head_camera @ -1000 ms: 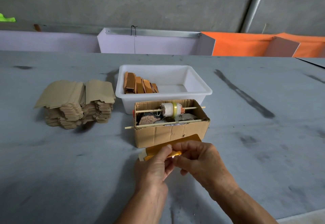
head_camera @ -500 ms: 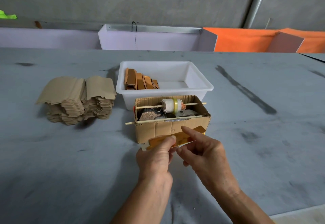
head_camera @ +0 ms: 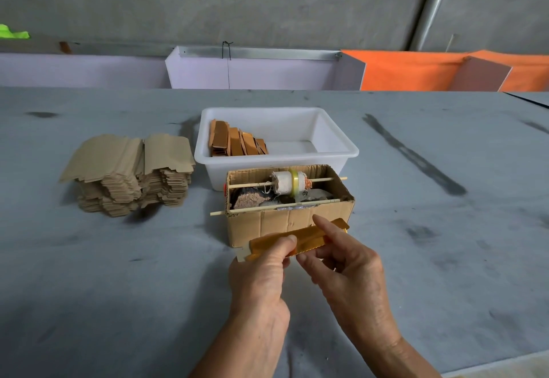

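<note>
Grey table (head_camera: 445,259) carries card stack (head_camera: 130,172), white tub (head_camera: 350,152), cardboard box (head_camera: 267,223).

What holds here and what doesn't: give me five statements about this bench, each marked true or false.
1. The left hand pinches the golden strip. True.
2. The white tub is empty. False: folded orange pieces stand at its left end.
3. A spool sits on a stick across the cardboard box. True.
4. The stack of brown blanks lies right of the cardboard box. False: it lies to its left.
5. The right hand rests flat on the table. False: its fingers are at the golden strip.
</note>
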A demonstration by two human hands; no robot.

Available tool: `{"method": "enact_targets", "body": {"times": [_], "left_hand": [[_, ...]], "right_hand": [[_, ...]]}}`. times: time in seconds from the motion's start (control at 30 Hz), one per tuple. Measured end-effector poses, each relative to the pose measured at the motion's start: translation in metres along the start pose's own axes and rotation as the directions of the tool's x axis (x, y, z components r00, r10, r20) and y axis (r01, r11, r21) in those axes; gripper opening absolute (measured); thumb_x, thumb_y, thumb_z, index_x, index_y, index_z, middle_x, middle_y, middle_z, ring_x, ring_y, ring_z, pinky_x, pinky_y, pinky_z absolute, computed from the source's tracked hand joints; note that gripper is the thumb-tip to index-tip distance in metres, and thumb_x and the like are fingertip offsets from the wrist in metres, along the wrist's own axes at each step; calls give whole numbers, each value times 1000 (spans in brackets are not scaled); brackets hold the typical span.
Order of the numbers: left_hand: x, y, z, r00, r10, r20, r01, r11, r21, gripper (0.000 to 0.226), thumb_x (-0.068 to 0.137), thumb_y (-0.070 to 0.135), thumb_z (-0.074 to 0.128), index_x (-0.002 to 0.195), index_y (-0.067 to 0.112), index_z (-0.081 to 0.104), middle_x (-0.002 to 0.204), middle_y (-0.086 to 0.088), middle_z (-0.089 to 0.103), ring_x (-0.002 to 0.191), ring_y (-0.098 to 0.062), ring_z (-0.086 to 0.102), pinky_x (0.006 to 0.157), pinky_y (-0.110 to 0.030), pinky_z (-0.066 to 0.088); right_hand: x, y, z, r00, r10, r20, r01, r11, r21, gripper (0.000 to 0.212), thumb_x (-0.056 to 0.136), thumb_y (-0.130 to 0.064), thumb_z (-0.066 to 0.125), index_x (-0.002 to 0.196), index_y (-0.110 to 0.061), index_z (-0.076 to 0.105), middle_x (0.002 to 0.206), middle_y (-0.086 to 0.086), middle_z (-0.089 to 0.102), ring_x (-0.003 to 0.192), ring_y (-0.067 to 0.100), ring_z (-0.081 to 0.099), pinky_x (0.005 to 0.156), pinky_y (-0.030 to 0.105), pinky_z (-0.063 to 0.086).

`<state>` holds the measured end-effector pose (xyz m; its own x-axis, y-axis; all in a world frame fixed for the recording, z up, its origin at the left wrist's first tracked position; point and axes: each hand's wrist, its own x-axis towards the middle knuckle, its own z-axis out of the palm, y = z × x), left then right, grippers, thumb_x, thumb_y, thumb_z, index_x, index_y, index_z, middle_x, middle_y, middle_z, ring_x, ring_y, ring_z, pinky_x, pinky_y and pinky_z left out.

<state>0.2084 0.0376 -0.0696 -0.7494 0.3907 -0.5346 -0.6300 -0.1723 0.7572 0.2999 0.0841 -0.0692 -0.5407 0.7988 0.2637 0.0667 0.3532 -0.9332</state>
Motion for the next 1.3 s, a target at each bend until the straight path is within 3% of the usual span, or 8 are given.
{"method": "enact_targets", "body": {"times": [0.23,0.5,0.7,0.77,0.87,1.03,1.13,1.3], "left_hand": [[3,-4,-1,1000,-29,7,29,999,21,54,65,10,81,114,4,59,85,-8,66,69,-15,59,59,-27,41],[-2,-8,0,1000,13,12,-13,1000,16,63,63,9,83,119,5,56,96,-9,66,70,-16,58,78,-34,43],[-5,-13,-1,999,36,-1,-36,999,23,61,59,10,86,114,2,59,100,-13,67,97,-30,63,91,-39,46],[-5,-12,-1,998,59,-2,-59,998,28,56,60,10,86,109,2,61,95,-12,68,93,-27,63,88,-38,47],[-5,-12,-2,997,69,25,-69,998,13,49,59,8,85,103,0,64,79,-7,67,74,-20,63,71,-30,45],[-6,-8,-3,990,26,142,-24,1000,-15,43,53,13,82,92,3,67,69,-5,67,64,-18,59,61,-28,45],[-12,-6,-7,974,35,225,-29,999,-29,36,50,14,78,84,6,69,68,-5,70,66,-21,64,61,-30,49],[-20,-3,-6,962,89,259,-82,996,-37,13,74,1,70,87,-1,68,76,-15,72,64,-23,70,66,-32,51]], "right_hand": [[-4,2,3,997,-25,-79,26,1000,16,59,71,-9,79,115,-40,55,67,-9,68,53,5,54,58,15,46],[-10,6,8,988,24,-152,-3,991,136,57,73,-4,77,108,-44,58,63,-4,67,52,5,52,57,17,48],[-10,4,10,979,168,-115,-128,947,294,64,79,15,59,117,-36,52,48,-3,50,47,7,46,48,11,42],[-8,2,9,968,226,-109,-173,916,363,64,80,12,56,115,-41,54,51,-1,49,46,5,44,47,12,40],[-6,-1,11,952,286,-109,-207,864,458,55,81,2,65,108,-45,56,54,0,48,49,3,49,50,15,40],[-3,-6,17,929,345,-135,-218,804,553,55,80,8,65,105,-40,61,53,0,40,47,5,47,49,9,43],[0,-15,18,925,339,-174,-182,795,579,57,80,14,61,112,-33,59,43,-8,42,42,3,47,48,9,44],[0,-19,19,945,287,-157,-148,802,578,58,83,11,60,125,-29,51,40,-11,46,41,-1,49,47,8,43]]}}
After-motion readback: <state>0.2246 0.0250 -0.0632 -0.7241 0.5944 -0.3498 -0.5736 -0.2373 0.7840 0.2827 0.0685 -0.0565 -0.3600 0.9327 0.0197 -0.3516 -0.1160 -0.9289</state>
